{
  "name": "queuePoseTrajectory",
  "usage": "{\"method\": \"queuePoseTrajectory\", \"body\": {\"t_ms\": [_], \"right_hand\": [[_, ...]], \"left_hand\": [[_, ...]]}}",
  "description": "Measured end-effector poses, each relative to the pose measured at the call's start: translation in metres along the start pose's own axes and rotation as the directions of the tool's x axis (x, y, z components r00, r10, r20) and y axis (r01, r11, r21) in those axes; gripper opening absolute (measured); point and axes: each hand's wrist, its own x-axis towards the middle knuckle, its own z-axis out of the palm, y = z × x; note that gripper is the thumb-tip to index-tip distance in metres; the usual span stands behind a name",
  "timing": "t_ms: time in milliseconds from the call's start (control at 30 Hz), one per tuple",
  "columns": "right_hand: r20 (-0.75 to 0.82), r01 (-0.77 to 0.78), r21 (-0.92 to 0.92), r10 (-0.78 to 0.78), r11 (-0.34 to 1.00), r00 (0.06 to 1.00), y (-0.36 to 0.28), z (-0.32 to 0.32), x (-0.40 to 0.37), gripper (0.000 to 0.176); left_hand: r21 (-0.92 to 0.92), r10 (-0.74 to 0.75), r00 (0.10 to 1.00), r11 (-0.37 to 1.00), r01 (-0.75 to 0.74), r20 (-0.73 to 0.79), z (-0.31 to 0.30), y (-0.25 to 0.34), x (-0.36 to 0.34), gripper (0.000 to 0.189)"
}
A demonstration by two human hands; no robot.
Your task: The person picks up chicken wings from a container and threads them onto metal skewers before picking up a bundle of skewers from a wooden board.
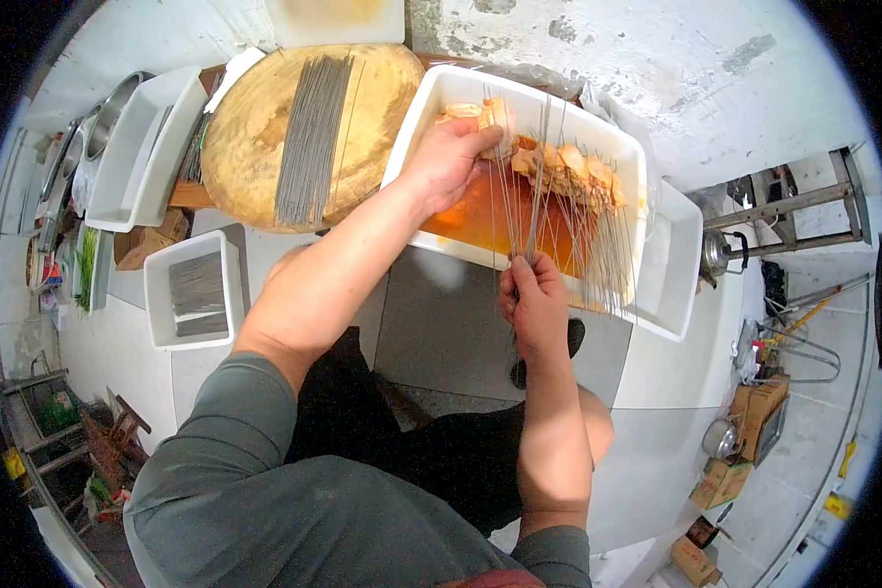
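My left hand (451, 157) is over the white tub (416, 108), its fingers closed round a piece of pale orange meat (497, 116) at the tub's upper left. Close to the tub's front edge, my right hand (536, 294) grips a bundle of thin metal skewers (537, 211) that point up across the tub. Skewered meat (570, 174) lies in a row at the right side, with the bare skewer ends fanned over the front rim. Reddish-orange liquid (475, 218) covers the bottom of the tub.
A round wooden board (243, 127) at the upper left bears many skewers. Below it stands a small white bin (155, 294) with more skewers. Another white tub (127, 147) is farther left, and a white tray (678, 279) sits beneath the main tub's right side.
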Motion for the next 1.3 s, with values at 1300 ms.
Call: {"method": "queuePoseTrajectory", "body": {"t_ms": [1300], "right_hand": [[-0.040,0.148,-0.136,-0.155,0.980,0.987,0.010,-0.004,-0.005,0.009]], "left_hand": [[-0.149,0.083,0.995,0.985,-0.091,-0.060,-0.015,0.027,0.007,0.026]]}}
